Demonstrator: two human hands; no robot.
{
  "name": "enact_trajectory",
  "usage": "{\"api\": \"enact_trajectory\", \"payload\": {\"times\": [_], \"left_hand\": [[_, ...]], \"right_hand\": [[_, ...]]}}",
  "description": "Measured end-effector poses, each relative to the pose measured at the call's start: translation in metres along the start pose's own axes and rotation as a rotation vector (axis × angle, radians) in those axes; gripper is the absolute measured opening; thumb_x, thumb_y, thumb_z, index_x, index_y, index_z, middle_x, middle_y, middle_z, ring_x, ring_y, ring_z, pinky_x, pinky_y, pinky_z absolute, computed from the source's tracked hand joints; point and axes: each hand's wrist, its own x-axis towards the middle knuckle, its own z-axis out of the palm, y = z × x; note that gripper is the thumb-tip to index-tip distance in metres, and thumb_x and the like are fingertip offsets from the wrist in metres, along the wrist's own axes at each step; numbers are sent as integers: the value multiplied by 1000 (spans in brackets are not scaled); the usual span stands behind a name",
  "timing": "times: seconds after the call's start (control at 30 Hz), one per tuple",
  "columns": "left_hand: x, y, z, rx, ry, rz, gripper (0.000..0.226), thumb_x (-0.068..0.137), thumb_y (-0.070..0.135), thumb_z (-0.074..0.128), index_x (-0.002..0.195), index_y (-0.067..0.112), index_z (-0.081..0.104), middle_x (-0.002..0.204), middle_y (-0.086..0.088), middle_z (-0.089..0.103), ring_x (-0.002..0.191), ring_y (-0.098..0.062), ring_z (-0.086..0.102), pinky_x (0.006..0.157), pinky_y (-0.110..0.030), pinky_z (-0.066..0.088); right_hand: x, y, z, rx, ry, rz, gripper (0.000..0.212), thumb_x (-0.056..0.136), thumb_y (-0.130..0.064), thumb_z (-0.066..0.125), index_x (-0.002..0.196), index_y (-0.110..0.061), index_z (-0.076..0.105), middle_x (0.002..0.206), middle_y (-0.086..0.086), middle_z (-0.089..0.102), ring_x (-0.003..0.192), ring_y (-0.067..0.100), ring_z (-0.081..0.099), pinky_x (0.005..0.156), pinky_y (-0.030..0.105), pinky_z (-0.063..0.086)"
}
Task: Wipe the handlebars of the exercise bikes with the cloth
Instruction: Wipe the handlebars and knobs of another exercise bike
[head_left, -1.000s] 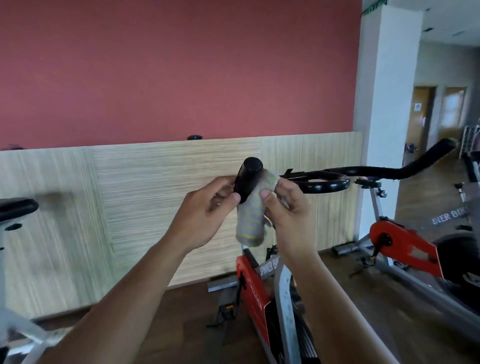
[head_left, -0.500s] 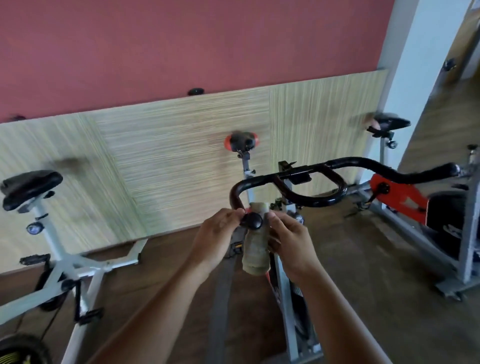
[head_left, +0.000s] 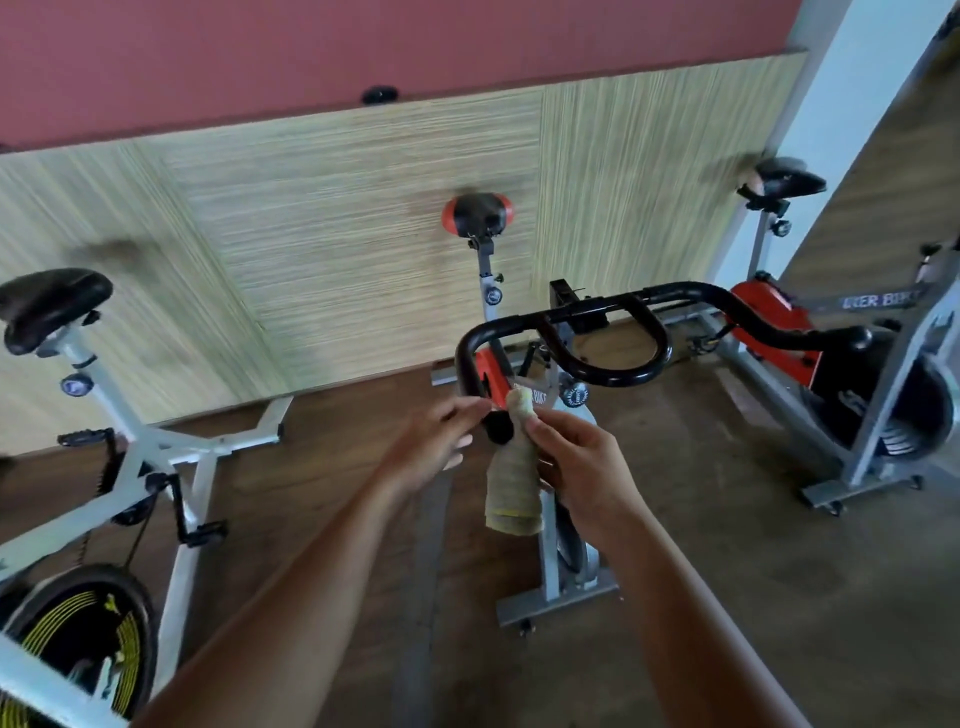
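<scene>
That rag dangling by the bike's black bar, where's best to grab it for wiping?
Take the cloth at its narrow upper end, bunched beside the handlebar tip, coming from the right as the right hand pinching it does. Its lower part hangs loose and wide, so a grip there would likely let the top flop off the bar.

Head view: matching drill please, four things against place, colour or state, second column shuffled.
Things:
1. cloth
2. left hand
3. middle bike's saddle
4. left bike's flywheel

Place, colour or state:
A. black with red sides
B. fingers extended, by the end of the handlebar
C. pinched by the right hand, hanging down
D. black with yellow lines, lower left of the picture

Pairs: 1-C, 2-B, 3-A, 4-D
</scene>
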Motion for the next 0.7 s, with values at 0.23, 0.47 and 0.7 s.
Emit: {"api": "enact_trajectory", "payload": {"times": [0.23, 0.47, 0.7], "left_hand": [[5, 0, -6, 11, -43, 40, 22, 92, 48, 60, 107, 35, 67, 112, 5, 69, 103, -9, 64, 93, -31, 54], [14, -6, -6, -56, -32, 30, 34, 77, 53, 66, 101, 29, 71, 91, -5, 72, 88, -16, 67, 84, -34, 56], [23, -2, -5, -157, 114, -69, 27, 89, 24, 68, 115, 14, 65, 113, -7, 71, 99, -16, 71, 81, -29, 60]], "right_hand": [[7, -2, 2, -55, 39, 34, 19, 97, -14, 62, 110, -7, 74, 102, 18, 75, 94, 30, 71, 83, 43, 58], [27, 7, 1, 4, 14, 85, 23, 98, -17, 59, 111, -3, 73, 104, 23, 73, 92, 34, 71, 80, 44, 59], [58, 1, -13, -69, -145, 177, 20, 97, -21, 61, 103, -8, 75, 92, 17, 75, 81, 27, 72, 66, 36, 57]]}}
